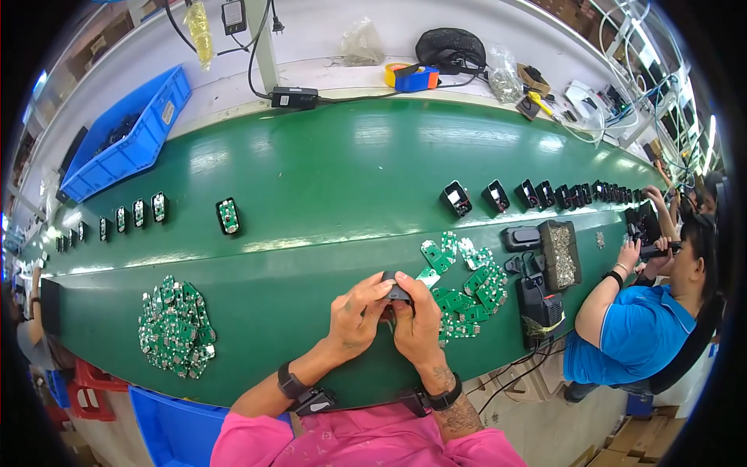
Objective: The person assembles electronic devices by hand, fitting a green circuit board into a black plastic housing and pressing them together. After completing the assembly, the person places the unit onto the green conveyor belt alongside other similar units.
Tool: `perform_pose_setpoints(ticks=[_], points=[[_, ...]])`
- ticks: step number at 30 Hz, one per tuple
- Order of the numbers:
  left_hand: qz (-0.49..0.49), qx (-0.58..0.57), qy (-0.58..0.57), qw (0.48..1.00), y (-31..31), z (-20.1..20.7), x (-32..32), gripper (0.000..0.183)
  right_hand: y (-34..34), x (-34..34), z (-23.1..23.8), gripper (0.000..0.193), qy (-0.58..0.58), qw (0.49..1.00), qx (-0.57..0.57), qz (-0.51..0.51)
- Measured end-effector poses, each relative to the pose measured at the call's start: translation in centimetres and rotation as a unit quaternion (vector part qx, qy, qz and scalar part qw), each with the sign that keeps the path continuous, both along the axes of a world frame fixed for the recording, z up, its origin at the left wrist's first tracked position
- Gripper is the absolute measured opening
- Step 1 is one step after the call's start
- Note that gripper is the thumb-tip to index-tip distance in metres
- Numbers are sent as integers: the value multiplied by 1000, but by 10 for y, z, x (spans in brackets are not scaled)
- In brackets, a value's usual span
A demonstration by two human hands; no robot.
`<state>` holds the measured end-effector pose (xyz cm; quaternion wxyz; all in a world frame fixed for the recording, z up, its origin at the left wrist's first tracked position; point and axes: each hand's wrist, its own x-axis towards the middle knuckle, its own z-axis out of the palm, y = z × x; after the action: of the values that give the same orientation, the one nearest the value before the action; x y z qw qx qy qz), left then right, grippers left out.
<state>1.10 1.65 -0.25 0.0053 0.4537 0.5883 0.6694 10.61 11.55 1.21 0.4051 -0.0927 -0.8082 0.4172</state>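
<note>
Over a glossy green workbench (311,175), clamping a small black plastic casing (398,293) between left hand (355,317) and right hand (418,321); near loose, flat green circuit boards (486,289)

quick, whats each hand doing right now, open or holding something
Left hand: closed, holding a small black part together with the other hand.
Right hand: closed, on the same part.
</note>
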Motion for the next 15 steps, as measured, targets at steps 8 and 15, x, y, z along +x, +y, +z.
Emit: perform_pose_setpoints(ticks=[8,15], points=[[-8,-23,-63,998,-3,6,4,24,-1,-7,-3,42,-22,997,41,-56],[-111,-115,-573,804,-3,22,-39,16,-10,3,6,75,-117,965,-206,113]])
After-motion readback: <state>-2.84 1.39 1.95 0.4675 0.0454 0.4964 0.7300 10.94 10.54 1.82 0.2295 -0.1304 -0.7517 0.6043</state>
